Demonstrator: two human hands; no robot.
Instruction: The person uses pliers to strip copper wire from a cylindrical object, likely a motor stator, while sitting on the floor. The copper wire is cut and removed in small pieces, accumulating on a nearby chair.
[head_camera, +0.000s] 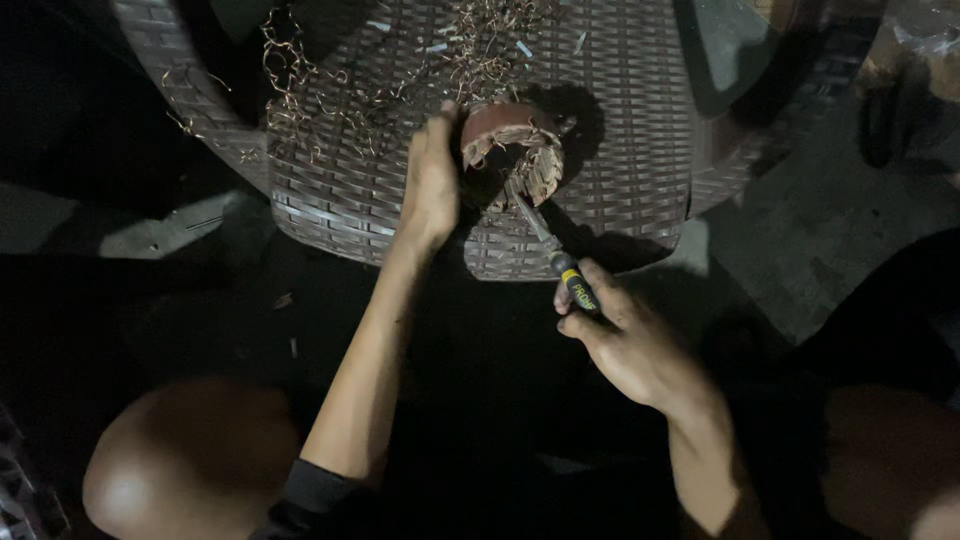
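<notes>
A round reddish-brown motor stator (515, 145) with copper windings stands on the seat of a brown woven plastic chair (620, 120). My left hand (432, 180) presses flat against its left side, thumb up along the rim. My right hand (625, 340) grips a screwdriver (560, 262) by its black and yellow handle. The metal shaft slants up and left, and its tip reaches into the hollow centre of the stator among the windings.
Loose curls of copper wire (310, 100) and small pale scraps lie scattered over the chair seat behind the stator. My bare knees (190, 460) show at the bottom left and right. Grey concrete floor (830, 220) lies to the right of the chair.
</notes>
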